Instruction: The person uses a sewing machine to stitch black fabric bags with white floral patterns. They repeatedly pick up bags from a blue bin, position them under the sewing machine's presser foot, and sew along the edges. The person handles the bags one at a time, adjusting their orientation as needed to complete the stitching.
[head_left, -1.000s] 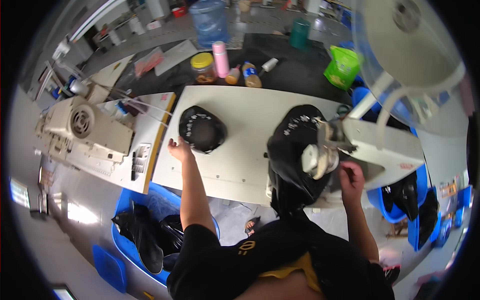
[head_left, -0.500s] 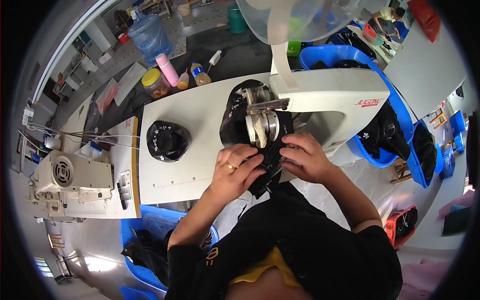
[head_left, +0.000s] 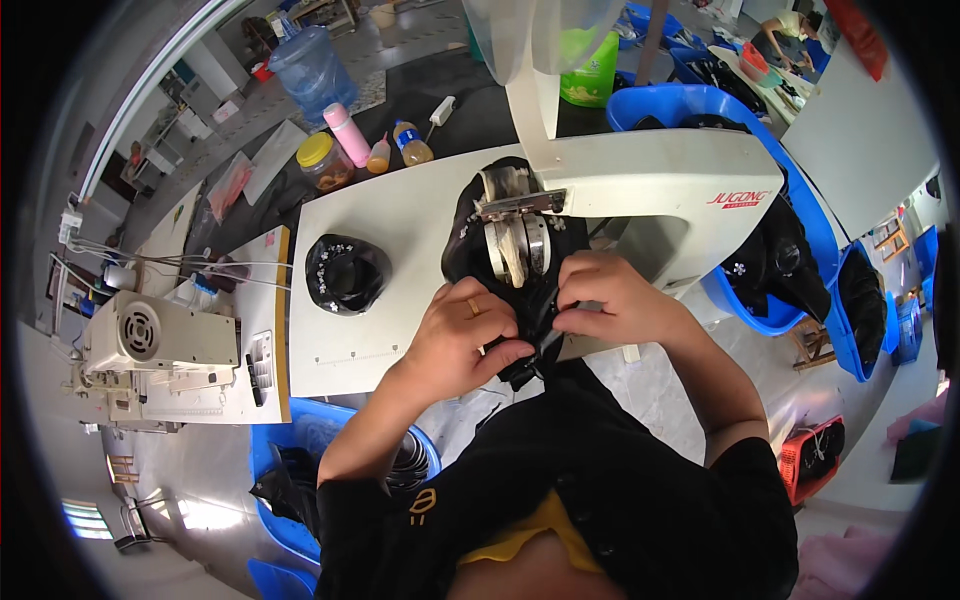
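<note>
A black fabric piece (head_left: 461,243) with small pale flower shapes lies around the head of a white industrial machine (head_left: 655,178). The machine's pale wheel (head_left: 512,252) sits over the fabric's middle. At the fabric's near edge, my left hand (head_left: 462,338) is closed, thumb and fingers pinching the dark cloth from the left. Opposite it, my right hand (head_left: 612,297) pinches the same cloth just in front of the wheel, fingers bent together. Fingertips partly hide the gripped edge. To the left on the white table rests a second round black piece (head_left: 345,275) with white flowers.
Behind the table stand a yellow-lidded jar (head_left: 325,165), a pink flask (head_left: 345,132) and a drink bottle (head_left: 411,143). Another sewing machine (head_left: 150,335) is at left. Blue tubs (head_left: 825,225) of black pieces flank me, with a red basket (head_left: 797,470) at right.
My right hand's fingers have drawn together onto the cloth from a more spread pose. My left thumb has shifted along the near edge. The whole view has tilted slightly.
</note>
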